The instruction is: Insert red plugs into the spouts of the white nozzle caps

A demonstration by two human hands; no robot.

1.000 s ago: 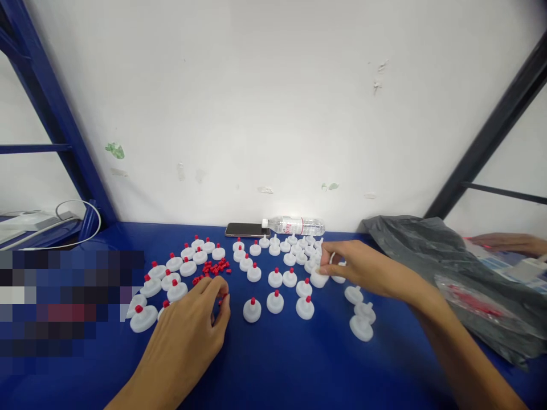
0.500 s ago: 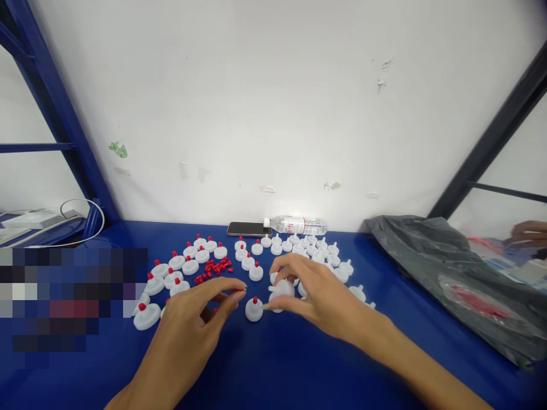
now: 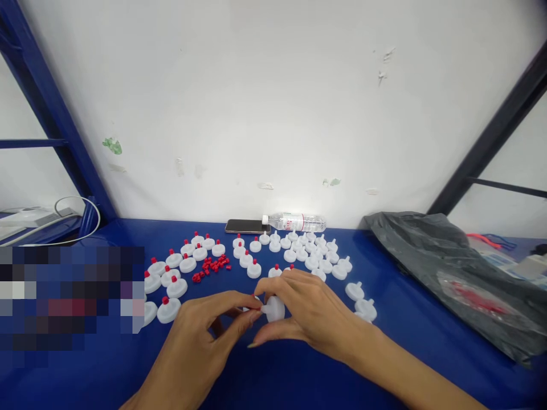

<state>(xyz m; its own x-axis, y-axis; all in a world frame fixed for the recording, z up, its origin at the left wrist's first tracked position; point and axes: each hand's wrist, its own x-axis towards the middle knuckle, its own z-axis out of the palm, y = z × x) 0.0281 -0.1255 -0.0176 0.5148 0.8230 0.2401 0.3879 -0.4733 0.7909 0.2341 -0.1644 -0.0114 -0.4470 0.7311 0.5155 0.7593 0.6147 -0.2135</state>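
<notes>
Between my hands, low at the centre, a white nozzle cap (image 3: 276,309) lies tilted with its spout pointing left. My right hand (image 3: 301,310) has its fingers and thumb around this cap. The thumb and forefinger of my left hand (image 3: 222,322) are pinched at the spout's tip, with a bit of red just showing between them. Left of centre lies a pile of small red caps (image 3: 211,267). White caps with red tips (image 3: 170,309) stand to the left and at the middle. White caps without red tips (image 3: 316,250) are grouped on the right.
A phone (image 3: 245,226) and a clear plastic bottle (image 3: 294,222) lie at the blue table's back edge, by the wall. On the right is a dark grey plastic bag (image 3: 427,267) with a clear packet of red pieces (image 3: 474,299). White cables (image 3: 81,239) are at the far left.
My right hand has brought the white cap left and turned its spout toward my left hand. My left hand has moved right to meet the spout. The view has shifted slightly.
</notes>
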